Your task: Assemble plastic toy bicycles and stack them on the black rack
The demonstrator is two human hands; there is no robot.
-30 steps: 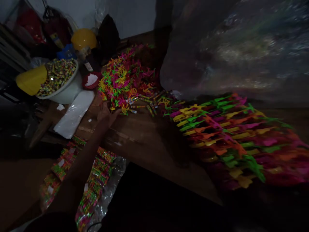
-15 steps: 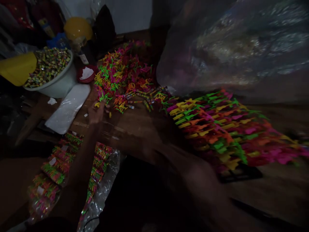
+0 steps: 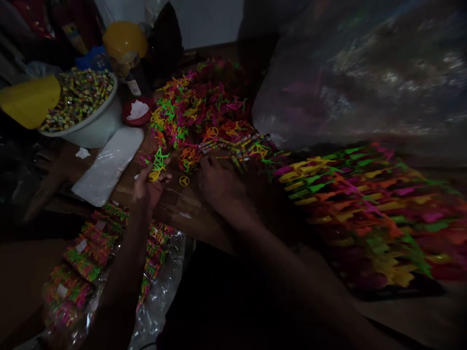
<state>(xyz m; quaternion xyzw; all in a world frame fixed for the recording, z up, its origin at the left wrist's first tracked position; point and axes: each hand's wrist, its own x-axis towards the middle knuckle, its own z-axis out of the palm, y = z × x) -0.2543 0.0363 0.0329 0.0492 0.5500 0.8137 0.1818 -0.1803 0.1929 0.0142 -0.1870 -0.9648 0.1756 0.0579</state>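
Note:
My left hand (image 3: 148,187) is closed round a few small plastic toy pieces (image 3: 158,164), green and yellow, which stick up above the fingers. A loose yellow spoked wheel (image 3: 184,181) lies on the wooden table between my hands. My right hand (image 3: 221,187) reaches to the near edge of the slim patterned tubes (image 3: 233,148), its fingers bent down and drawn together; what they pinch, if anything, is hidden. Behind both hands spreads a heap of neon plastic toy pieces (image 3: 197,104) in pink, green, yellow and orange.
A white tub (image 3: 100,124) full of short patterned tubes, with a yellow scoop (image 3: 31,101), stands at left. Beside it are a red basket (image 3: 146,115) of paper slips and clear plastic bags (image 3: 109,167). Rows of assembled toys (image 3: 365,194) lie right; packed toys (image 3: 78,262) hang below.
My right hand has come up from the lower right to the tubes. My left hand has lifted green and yellow pieces from the heap's edge. The view has shifted slightly.

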